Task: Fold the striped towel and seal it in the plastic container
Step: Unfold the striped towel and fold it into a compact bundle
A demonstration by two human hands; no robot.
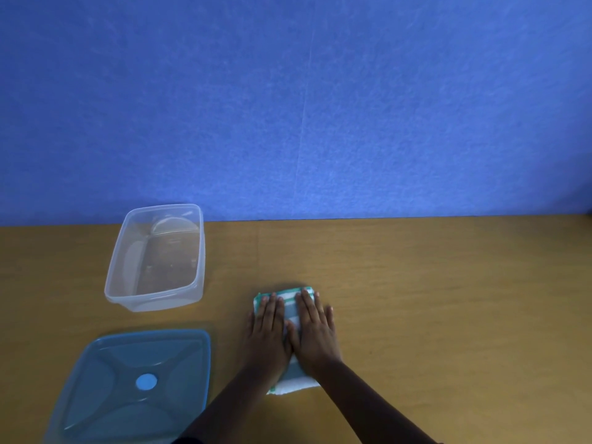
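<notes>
The folded towel [290, 318] lies on the table [448, 299], right of the container [155, 256]. The lid [134, 382] lies nearer than the container. Both hands [266, 331] [315, 331] rest flat, apparently pressing, on the towel.

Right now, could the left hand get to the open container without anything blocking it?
Probably yes. The left hand lies flat on the folded towel, and only bare table lies between it and the open container; the lid sits nearer the person, off that path.

A wooden table [416, 283] holds a clear plastic container [155, 257], its blue lid [134, 382], and a folded striped towel [290, 315].
</notes>
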